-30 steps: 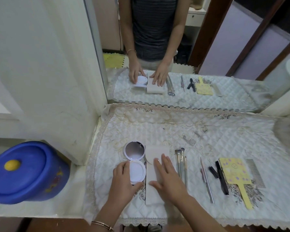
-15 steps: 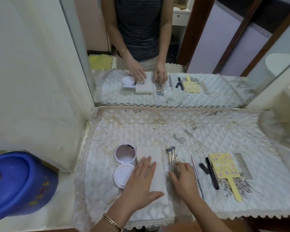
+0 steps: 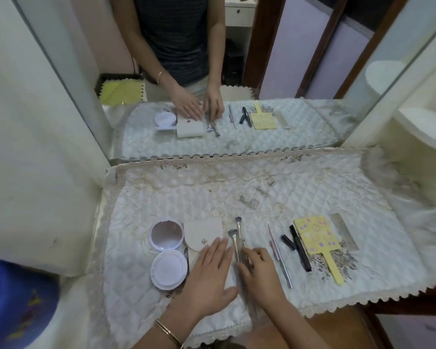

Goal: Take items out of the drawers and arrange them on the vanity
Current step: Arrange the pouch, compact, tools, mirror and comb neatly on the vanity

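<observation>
A left hand [image 3: 209, 270] lies flat on a cream pouch [image 3: 202, 235] on a quilted vanity cloth [image 3: 237, 195]. The right hand [image 3: 259, 273] grips makeup brushes [image 3: 237, 238] beside it.

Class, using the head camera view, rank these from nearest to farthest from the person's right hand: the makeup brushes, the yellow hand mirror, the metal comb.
1. Makeup brushes: under the right hand, at its fingers.
2. Yellow hand mirror: further right on the quilted cloth.
3. Metal comb: beyond the mirror, farthest right.
</observation>
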